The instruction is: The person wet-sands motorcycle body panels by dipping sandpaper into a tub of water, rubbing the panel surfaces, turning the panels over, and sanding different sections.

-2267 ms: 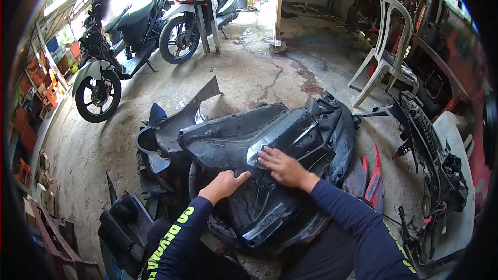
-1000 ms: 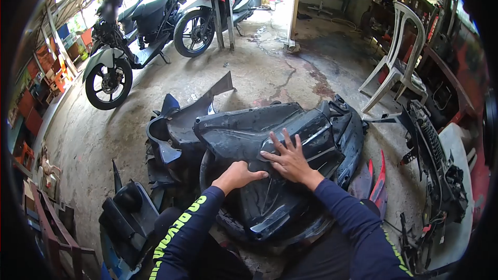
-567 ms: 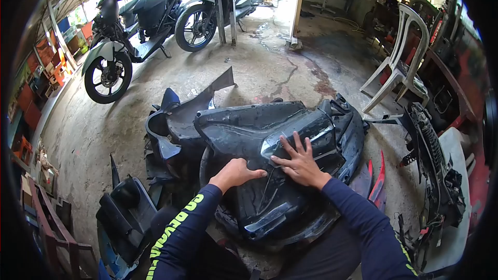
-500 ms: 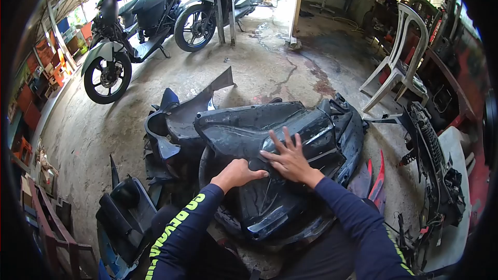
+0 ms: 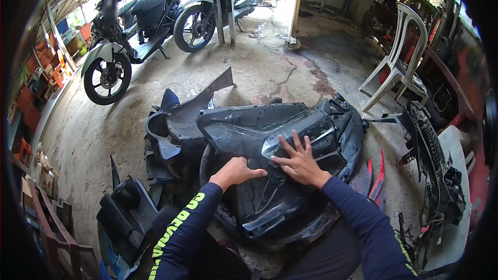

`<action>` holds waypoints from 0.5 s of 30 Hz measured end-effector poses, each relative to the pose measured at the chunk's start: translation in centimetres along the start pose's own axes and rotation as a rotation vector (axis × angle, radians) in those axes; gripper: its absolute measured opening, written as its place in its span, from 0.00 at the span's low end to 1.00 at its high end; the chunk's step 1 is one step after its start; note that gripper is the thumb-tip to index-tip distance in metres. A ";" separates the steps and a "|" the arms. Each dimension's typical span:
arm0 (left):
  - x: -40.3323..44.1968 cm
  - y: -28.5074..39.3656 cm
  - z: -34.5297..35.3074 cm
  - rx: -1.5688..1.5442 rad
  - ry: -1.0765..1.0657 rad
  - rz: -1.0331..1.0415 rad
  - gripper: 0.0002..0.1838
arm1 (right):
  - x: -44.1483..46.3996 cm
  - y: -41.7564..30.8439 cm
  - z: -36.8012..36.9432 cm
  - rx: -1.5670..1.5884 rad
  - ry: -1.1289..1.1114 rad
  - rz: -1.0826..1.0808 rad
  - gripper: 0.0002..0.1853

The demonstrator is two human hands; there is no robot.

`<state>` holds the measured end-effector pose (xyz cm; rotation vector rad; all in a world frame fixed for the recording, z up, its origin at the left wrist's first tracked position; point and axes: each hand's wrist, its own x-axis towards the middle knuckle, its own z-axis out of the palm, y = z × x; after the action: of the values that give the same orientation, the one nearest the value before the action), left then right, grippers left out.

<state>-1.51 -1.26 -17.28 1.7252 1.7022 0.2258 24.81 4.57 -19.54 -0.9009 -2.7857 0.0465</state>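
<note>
A large black scooter body panel (image 5: 270,202), scuffed and dull, lies before me on top of other plastic parts. My left hand (image 5: 238,172) grips its narrow middle at the left edge, thumb stretched across the top and the other fingers curled mostly out of sight. On the raised part of the same panel, my right hand (image 5: 300,163) rests with its fingers spread. A shiny patch shows beside those fingertips. Under and behind the panel sit a dark blue curved fairing (image 5: 353,145) and a hollow blue-black cowl (image 5: 165,129).
More dark plastic parts (image 5: 127,207) lie at my left. Red-tipped panels (image 5: 377,181) and a black frame piece (image 5: 438,171) are at the right, near a white plastic chair (image 5: 402,62). Two scooters, one partly stripped (image 5: 111,67) and one red (image 5: 207,21), stand behind on the concrete floor.
My right hand has slid slightly right and down over the panel, uncovering the shiny patch. The panel has shifted slightly to the right. My left hand keeps its hold.
</note>
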 end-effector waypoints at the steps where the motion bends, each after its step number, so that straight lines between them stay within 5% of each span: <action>1: 0.1 0.1 0.1 -0.002 0.003 0.001 0.53 | 1.1 -0.2 0.5 -0.003 0.000 -0.002 0.23; 15: 0.3 -0.3 -0.4 -0.009 0.021 -0.027 0.50 | -0.5 -0.5 0.1 -0.101 0.080 -0.001 0.25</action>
<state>-1.96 -0.89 -17.27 1.6975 1.7366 0.2395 24.86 3.86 -19.63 -0.9040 -2.7346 -0.1288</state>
